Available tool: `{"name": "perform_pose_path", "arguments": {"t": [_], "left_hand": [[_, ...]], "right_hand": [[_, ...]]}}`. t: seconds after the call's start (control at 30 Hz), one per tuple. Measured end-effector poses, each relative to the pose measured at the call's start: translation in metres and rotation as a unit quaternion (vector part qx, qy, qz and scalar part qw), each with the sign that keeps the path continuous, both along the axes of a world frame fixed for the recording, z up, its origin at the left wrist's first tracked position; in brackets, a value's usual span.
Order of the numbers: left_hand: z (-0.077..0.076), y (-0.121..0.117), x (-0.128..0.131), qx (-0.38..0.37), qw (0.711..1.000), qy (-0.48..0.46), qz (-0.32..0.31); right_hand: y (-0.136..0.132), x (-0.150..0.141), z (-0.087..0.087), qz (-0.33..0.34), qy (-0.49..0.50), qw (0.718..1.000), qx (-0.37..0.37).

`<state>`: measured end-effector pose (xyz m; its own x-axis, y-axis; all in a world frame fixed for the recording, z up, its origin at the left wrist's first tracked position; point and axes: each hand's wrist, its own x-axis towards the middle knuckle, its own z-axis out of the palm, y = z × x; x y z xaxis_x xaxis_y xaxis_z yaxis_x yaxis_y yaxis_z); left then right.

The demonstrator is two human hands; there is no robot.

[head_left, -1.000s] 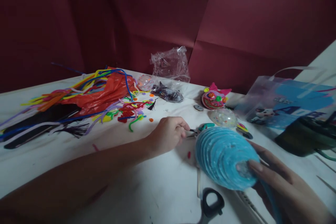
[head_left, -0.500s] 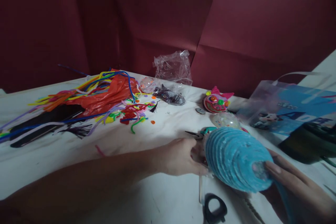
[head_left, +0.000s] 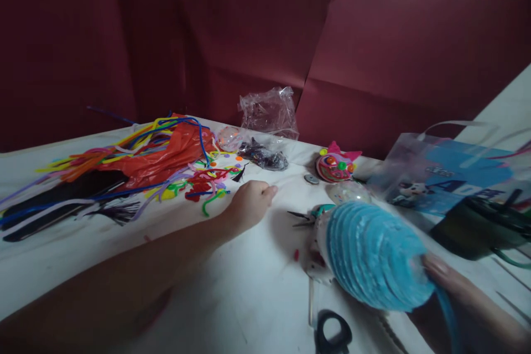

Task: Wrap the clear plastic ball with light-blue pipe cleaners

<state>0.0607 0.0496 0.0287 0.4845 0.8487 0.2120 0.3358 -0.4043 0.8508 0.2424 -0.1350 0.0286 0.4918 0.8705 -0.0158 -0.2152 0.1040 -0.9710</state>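
Observation:
In the head view my right hand (head_left: 468, 287) grips the near end of a blue ribbed, barrel-shaped body (head_left: 373, 254); a blue strip (head_left: 448, 315) trails down beside the fingers. At the body's far end shows a white part with dark spots (head_left: 319, 271), close to the table. My left hand (head_left: 251, 203) is closed, thumb against curled fingers, apart from the blue body and near the colourful scraps. Whatever its fingers may hold is hidden. Between the hands lie a small pointed tool with a teal handle (head_left: 305, 218) and a small red bit (head_left: 296, 255).
Coloured fuzzy stems (head_left: 141, 138) and a red plastic bag (head_left: 174, 149) spread at left. Clear packaging (head_left: 269, 113) stands behind. A pink lion-like head (head_left: 335, 166), a printed bag (head_left: 448, 171) and a dark green container (head_left: 468, 232) sit right. A black ring handle (head_left: 333, 333) lies in front.
My left hand has left the far end of the blue body and moved left and away over the table, now closed. My right hand still holds the body. The view has shifted slightly.

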Motion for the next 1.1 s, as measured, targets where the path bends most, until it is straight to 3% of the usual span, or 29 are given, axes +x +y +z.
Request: {"name": "perform_pose_path", "arguments": {"t": [0.1, 0.23, 0.33, 0.4, 0.53, 0.87, 1.1], "left_hand": [[0.001, -0.001, 0.003, 0.007, 0.999, -0.036, -0.010], [0.013, -0.034, 0.002, -0.038, 0.992, -0.071, -0.097], [0.030, -0.062, -0.005, -0.099, 0.956, -0.077, -0.266], [0.038, -0.074, -0.010, -0.071, 0.941, -0.054, -0.326], [0.038, -0.079, -0.011, -0.005, 0.955, -0.038, -0.294], [0.034, -0.078, -0.004, -0.034, 0.955, -0.077, -0.283], [0.028, -0.084, -0.003, 0.012, 0.970, -0.049, -0.240]], "right_hand": [[-0.003, -0.003, 0.003, 0.002, 0.028, 1.000, -0.013], [-0.005, -0.002, 0.002, -0.019, -0.016, 0.999, -0.035], [-0.005, -0.003, -0.001, -0.027, -0.061, 0.997, -0.035], [-0.006, -0.008, 0.000, -0.042, -0.083, 0.995, -0.043], [-0.006, -0.024, 0.004, -0.053, -0.136, 0.988, -0.054], [-0.005, -0.026, -0.005, -0.035, -0.267, 0.963, -0.003], [-0.005, -0.031, -0.002, -0.047, -0.195, 0.979, -0.023]]}}
